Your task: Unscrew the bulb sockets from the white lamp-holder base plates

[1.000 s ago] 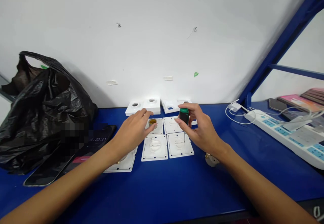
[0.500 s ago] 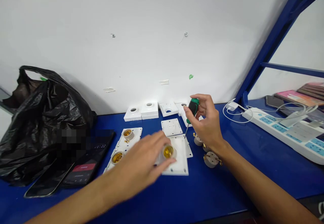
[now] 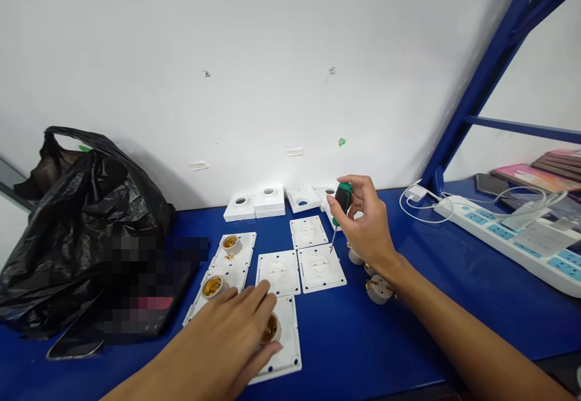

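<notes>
Lamp socket (image 3: pixel 272 329): sits mouth-up on its base plate (image 3: pixel 289 331), bracketed by the curled, nearer left hand (image 3: pixel 238 328), too hidden to tell if gripped, near and left of the screwdriver (image 3: pixel 344 198) held tip-down in the right hand (image 3: pixel 367 222).

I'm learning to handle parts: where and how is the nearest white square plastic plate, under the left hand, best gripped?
Probably pinch the white square plastic plate by its thin right edge, from the right: that edge is bare, while the left hand covers the left part.

Black plastic bag (image 3: pixel 91 225), white power strip (image 3: pixel 512 248)
</notes>
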### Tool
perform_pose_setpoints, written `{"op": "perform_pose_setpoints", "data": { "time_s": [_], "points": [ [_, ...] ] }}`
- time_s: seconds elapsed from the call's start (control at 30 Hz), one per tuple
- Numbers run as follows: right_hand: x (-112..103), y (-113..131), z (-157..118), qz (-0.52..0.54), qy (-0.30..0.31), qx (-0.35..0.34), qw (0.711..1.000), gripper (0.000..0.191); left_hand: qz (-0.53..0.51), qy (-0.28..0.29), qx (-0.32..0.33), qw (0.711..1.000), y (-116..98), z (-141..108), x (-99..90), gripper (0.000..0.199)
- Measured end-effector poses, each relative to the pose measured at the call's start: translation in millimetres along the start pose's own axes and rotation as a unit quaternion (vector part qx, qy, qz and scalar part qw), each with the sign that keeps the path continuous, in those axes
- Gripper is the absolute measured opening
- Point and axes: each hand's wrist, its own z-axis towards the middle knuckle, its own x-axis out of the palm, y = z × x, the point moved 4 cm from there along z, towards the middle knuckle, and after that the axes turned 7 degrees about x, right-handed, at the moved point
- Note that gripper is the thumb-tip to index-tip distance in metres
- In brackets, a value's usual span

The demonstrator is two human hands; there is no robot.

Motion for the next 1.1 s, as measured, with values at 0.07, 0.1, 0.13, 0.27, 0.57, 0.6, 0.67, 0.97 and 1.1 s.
{"op": "perform_pose_setpoints", "data": {
  "time_s": [0.07, 0.1, 0.13, 0.27, 0.57, 0.6, 0.67, 0.97, 1.1],
  "points": [
    [1, 0, 0, 0.001, 0.004, -0.001, 1.0, 0.026, 0.003, 0.006, -0.028, 1.0, 10, 4, 5.0, 0.015],
    [1, 0, 0, 0.001, 0.007, -0.001, 1.0, 0.026, 0.001, 0.004, -0.042, 0.999, 15, 6, 7.1, 0.013],
    [1, -1, 0, 0.001, 0.011, -0.001, 1.0, 0.026, -0.002, 0.0, -0.051, 0.999, 19, 8, 9.1, 0.011],
    [5, -1, -2, 0.002, 0.028, -0.002, 1.0, 0.027, -0.016, -0.027, -0.046, 0.998, 27, 15, 17.5, 0.01],
    [18, -14, -5, 0.012, 0.077, 0.005, 0.997, 0.034, -0.045, -0.102, -0.042, 0.993, 39, 32, 18.7, 0.032],
    [19, -16, -5, 0.008, 0.098, 0.005, 0.995, 0.033, -0.047, -0.113, -0.045, 0.991, 37, 34, 19.6, 0.032],
    [21, -20, -5, -0.007, 0.14, 0.008, 0.99, 0.03, -0.056, -0.132, -0.053, 0.988, 30, 38, 25.3, 0.031],
    [17, -22, -5, -0.053, 0.192, 0.022, 0.98, 0.032, -0.23, -0.21, -0.094, 0.946, 8, 25, 56.8, 0.054],
    [15, -19, -5, -0.059, 0.193, 0.02, 0.979, 0.031, -0.228, -0.211, -0.087, 0.946, 5, 24, 53.5, 0.07]
  ]
}}
